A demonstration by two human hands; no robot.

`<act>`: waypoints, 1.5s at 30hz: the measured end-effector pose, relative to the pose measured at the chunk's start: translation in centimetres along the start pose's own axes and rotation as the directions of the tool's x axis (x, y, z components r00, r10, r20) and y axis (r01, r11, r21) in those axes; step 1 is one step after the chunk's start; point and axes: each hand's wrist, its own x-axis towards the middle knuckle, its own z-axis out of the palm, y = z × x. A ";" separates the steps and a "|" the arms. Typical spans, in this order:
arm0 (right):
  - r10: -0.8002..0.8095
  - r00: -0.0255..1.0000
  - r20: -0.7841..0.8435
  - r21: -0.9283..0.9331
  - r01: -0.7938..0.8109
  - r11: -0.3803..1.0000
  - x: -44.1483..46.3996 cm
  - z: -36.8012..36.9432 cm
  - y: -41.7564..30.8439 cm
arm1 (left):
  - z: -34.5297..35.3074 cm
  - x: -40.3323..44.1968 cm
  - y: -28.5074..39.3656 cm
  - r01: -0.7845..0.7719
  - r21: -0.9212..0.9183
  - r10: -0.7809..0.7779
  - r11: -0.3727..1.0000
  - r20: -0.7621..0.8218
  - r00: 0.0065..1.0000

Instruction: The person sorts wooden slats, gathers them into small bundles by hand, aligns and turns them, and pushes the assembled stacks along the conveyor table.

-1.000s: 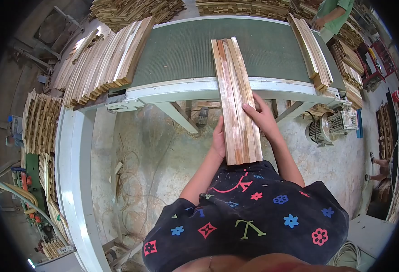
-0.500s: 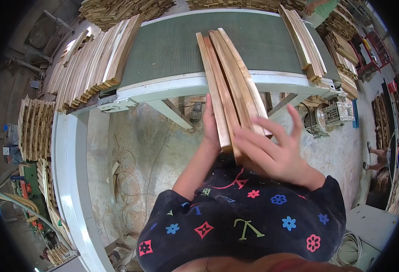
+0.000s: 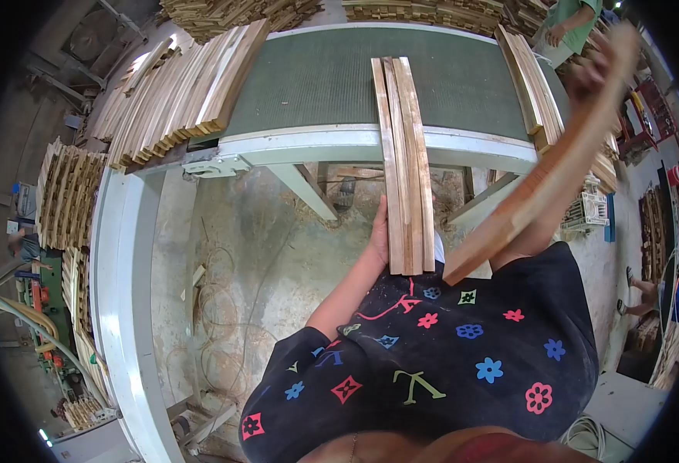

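Gripping one wooden slat (image 3: 528, 196), likely stiff, light and best taken mid-length, before the green conveyor belt (image 3: 316, 85) is the blurred right hand (image 3: 589, 74); the left hand (image 3: 380, 231) clasps a slat bundle (image 3: 407, 170) reaching over that belt

Right hand (image 3: 589, 76) is basically a smear — can't make out separate fingers — and the loose slat (image 3: 525, 193) it's got is blurry too, worst at the upper end, plus it covers much of the forearm. Left hand (image 3: 380, 231) is mostly tucked behind the bundle of slats (image 3: 407, 154), which also hides a bit of the belt table's (image 3: 316, 85) front edge. Past the back right corner, the person in green (image 3: 575, 23) gets chopped by the picture's top. Motor (image 3: 584, 208) under the front right corner's half hidden.
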 end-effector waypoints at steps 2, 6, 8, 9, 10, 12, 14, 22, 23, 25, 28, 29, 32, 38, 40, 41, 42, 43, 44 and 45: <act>0.233 0.954 -0.186 -0.109 -0.256 0.961 -0.3 0.7 7.7 | 0.2 0.2 0.1 0.037 -0.035 -0.035 0.999 0.075 0.997; 0.499 0.854 -0.151 -0.728 -0.437 0.528 -11.8 5.4 17.8 | -1.9 0.2 -0.4 0.166 -0.168 -0.125 0.972 0.229 0.965; 0.347 0.936 0.052 -0.703 -0.213 0.678 -19.0 8.0 15.4 | 0.2 0.1 0.2 0.019 -0.077 -0.019 0.997 -0.009 1.000; 0.372 0.921 0.114 -0.841 -0.109 0.529 -20.2 8.1 14.0 | 0.8 -0.3 0.1 -0.048 -0.037 0.043 0.998 -0.140 0.989; 0.426 0.898 0.111 -0.826 -0.155 0.542 -20.5 8.7 12.8 | 0.1 -0.3 0.1 -0.028 -0.054 0.021 0.998 -0.130 0.991; 0.541 0.838 0.079 -0.799 -0.271 0.536 -21.4 9.2 10.4 | -1.0 -0.6 0.1 0.040 -0.113 -0.053 0.993 -0.111 0.992; 0.542 0.834 0.100 -0.798 -0.258 0.545 -21.5 8.4 10.5 | -1.1 -0.4 0.0 0.053 -0.120 -0.067 0.991 -0.115 0.991; 0.567 0.819 0.091 -0.726 -0.335 0.600 -26.2 7.6 8.6 | -1.5 -0.2 -0.2 0.019 -0.170 -0.036 0.985 -0.096 0.995; 0.583 0.809 0.079 -0.681 -0.383 0.624 -26.6 7.5 8.7 | -1.6 -0.2 -0.1 0.025 -0.174 -0.039 0.984 -0.078 0.996; 0.653 0.755 0.055 -0.547 -0.525 0.652 -27.5 6.5 10.4 | -2.0 -0.2 -0.2 0.039 -0.181 -0.048 0.983 -0.041 0.998; 0.780 0.623 0.055 -0.401 -0.702 0.589 -27.5 6.0 9.8 | -2.6 -0.3 -0.2 0.080 -0.230 -0.074 0.970 0.035 0.997; 0.819 0.570 0.066 -0.365 -0.751 0.551 -27.4 6.1 9.4 | -2.7 -0.3 -0.2 0.081 -0.233 -0.078 0.969 0.021 0.997; 0.802 0.585 0.121 -0.376 -0.720 0.583 -27.6 5.8 9.5 | -2.9 -0.4 -0.3 0.082 -0.215 -0.089 0.973 -0.023 0.996; 0.581 0.804 0.123 -0.756 -0.303 0.580 -27.4 7.4 8.6 | -1.0 -0.2 -0.5 0.101 -0.020 -0.103 0.995 -0.161 0.982; 0.470 0.854 0.220 -0.900 -0.007 0.435 -27.7 8.4 8.2 | -0.8 0.0 -0.7 0.141 -0.039 -0.145 0.989 -0.148 0.978; 0.421 0.863 0.280 -0.932 0.140 0.334 -27.8 8.8 8.0 | -0.8 0.1 -0.8 0.159 -0.041 -0.163 0.986 -0.153 0.975; 0.497 0.822 0.276 -0.959 0.200 0.202 -27.2 9.4 7.1 | -0.9 0.2 -0.9 0.176 -0.044 -0.181 0.983 -0.156 0.971; 0.524 0.811 0.261 -0.958 0.150 0.246 -26.8 10.1 6.6 | -1.1 0.3 -1.0 0.191 -0.046 -0.196 0.980 -0.158 0.968; 0.551 0.797 0.248 -0.953 0.098 0.287 -26.5 10.8 6.2 | -1.9 0.5 -1.5 0.178 -0.038 -0.182 0.983 -0.150 0.972; 0.579 0.780 0.237 -0.945 0.048 0.323 -26.2 11.3 6.1 | -2.8 0.6 -1.9 0.167 -0.039 -0.171 0.985 -0.157 0.973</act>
